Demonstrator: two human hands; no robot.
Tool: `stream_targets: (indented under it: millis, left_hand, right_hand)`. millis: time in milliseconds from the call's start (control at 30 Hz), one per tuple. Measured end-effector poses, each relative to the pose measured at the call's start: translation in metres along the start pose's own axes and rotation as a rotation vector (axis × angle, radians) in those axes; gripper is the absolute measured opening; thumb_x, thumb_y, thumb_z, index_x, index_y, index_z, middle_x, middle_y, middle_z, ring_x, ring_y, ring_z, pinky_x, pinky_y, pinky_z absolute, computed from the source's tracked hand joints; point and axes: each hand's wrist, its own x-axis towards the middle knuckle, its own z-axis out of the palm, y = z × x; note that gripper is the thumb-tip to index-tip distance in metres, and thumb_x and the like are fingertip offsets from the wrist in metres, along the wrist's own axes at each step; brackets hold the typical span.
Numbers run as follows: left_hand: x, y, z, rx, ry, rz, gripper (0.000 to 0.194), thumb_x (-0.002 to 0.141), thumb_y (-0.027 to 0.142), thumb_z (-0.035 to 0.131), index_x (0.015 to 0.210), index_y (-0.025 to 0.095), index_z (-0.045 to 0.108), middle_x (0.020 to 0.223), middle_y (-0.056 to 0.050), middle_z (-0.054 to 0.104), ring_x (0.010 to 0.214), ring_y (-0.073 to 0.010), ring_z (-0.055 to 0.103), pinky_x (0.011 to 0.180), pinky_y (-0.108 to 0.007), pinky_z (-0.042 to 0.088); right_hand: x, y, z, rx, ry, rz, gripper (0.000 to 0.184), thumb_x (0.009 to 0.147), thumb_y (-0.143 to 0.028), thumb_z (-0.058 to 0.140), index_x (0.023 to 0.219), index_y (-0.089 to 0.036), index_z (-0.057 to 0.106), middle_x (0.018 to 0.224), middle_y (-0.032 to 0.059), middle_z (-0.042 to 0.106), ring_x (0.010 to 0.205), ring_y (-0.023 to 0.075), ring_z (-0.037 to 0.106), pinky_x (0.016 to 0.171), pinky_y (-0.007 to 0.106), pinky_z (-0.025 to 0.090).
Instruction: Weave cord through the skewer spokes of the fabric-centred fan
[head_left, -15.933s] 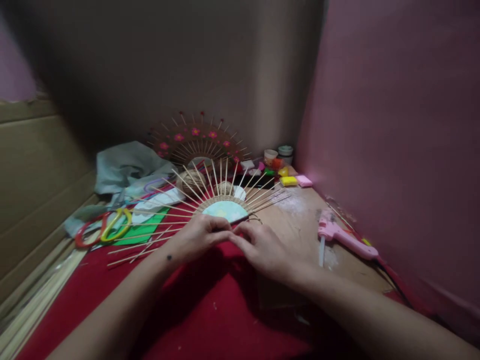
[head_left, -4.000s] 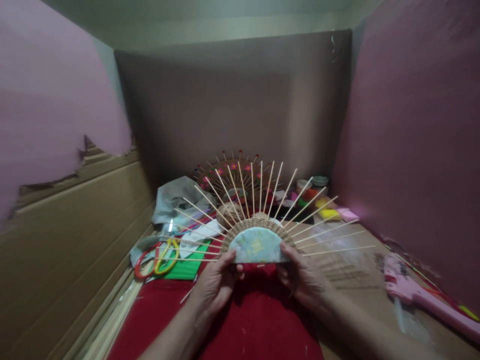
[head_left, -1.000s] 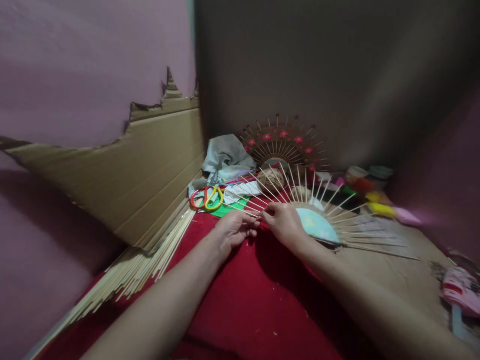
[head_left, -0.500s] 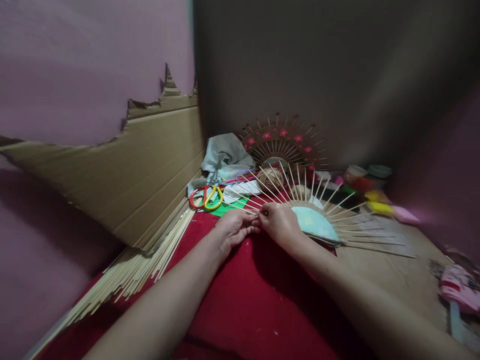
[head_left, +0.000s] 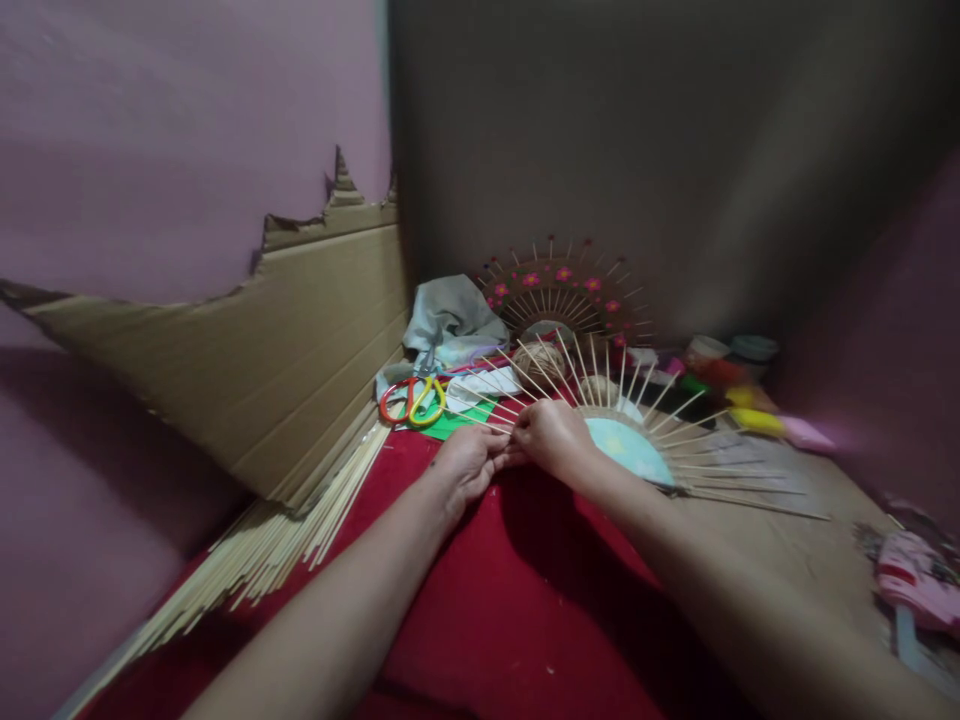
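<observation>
A half-round fan (head_left: 628, 450) with a pale blue centre and thin wooden sticks spreading outward lies before me, partly hidden by my right arm. At its left end my left hand (head_left: 471, 462) is closed, thumb and fingers pinching near the tip of a stick (head_left: 480, 420). Right beside it, touching, my right hand (head_left: 553, 436) is curled with its fingertips pinched at the same sticks. What exactly lies between the right fingers is too small to make out. Behind the sticks sits a ball of brown twine (head_left: 538, 365).
Scissors (head_left: 412, 400) with red and yellow handles rest on green paper (head_left: 459, 420). Bundled bamboo sticks (head_left: 262, 545) lie left under torn cardboard (head_left: 315, 330). A flower-painted fan (head_left: 562, 274) stands at the back. A pink glue gun (head_left: 919, 580) is at right, on red cloth's (head_left: 480, 620) far side.
Both hands keep their pinch at the fan's left end, with a slight shift to the left. The view has tilted a little.
</observation>
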Motion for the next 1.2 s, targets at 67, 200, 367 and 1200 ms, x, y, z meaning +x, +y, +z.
stream_targets:
  millis: [67, 200, 367, 1200]
  left_hand:
    - [0.001, 0.001, 0.000, -0.010, 0.012, 0.020, 0.024, 0.067, -0.012, 0.045, 0.054, 0.007, 0.054, 0.056, -0.008, 0.062, 0.054, -0.0135, 0.062, 0.060, -0.026, 0.055]
    - [0.002, 0.002, -0.002, -0.005, 0.043, 0.031, 0.023, 0.073, -0.006, 0.045, 0.058, 0.005, 0.057, 0.056, -0.009, 0.062, 0.054, -0.0143, 0.062, 0.057, -0.027, 0.056]
    - [0.003, 0.003, -0.003, 0.047, 0.097, 0.011, 0.025, 0.076, -0.005, 0.045, 0.056, 0.005, 0.056, 0.052, -0.009, 0.061, 0.045, -0.0130, 0.059, 0.045, -0.022, 0.053]
    - [-0.001, 0.004, -0.003, 0.123, 0.054, -0.041, 0.009, 0.079, 0.003, 0.051, 0.072, 0.006, 0.057, 0.064, -0.012, 0.066, 0.055, -0.0150, 0.065, 0.043, -0.018, 0.050]
  right_hand:
    - [0.001, -0.001, 0.001, 0.000, 0.002, -0.012, 0.019, 0.069, -0.027, 0.054, 0.076, -0.023, 0.072, 0.076, 0.0097, 0.070, 0.072, 0.0223, 0.064, 0.056, 0.027, 0.036]
    - [-0.002, -0.003, 0.000, 0.006, 0.010, -0.032, 0.021, 0.075, -0.026, 0.050, 0.080, -0.022, 0.070, 0.080, 0.0103, 0.070, 0.076, 0.0221, 0.063, 0.059, 0.028, 0.036]
    - [-0.016, -0.005, -0.010, 0.041, -0.008, -0.066, 0.020, 0.077, -0.029, 0.051, 0.087, -0.022, 0.066, 0.080, 0.0078, 0.070, 0.075, 0.0195, 0.062, 0.058, 0.026, 0.036]
    - [-0.124, -0.013, 0.013, 1.519, -0.675, 0.362, 0.013, 0.072, -0.020, 0.049, 0.083, -0.015, 0.048, 0.046, -0.0038, 0.054, 0.033, 0.0098, 0.048, 0.036, 0.020, 0.038]
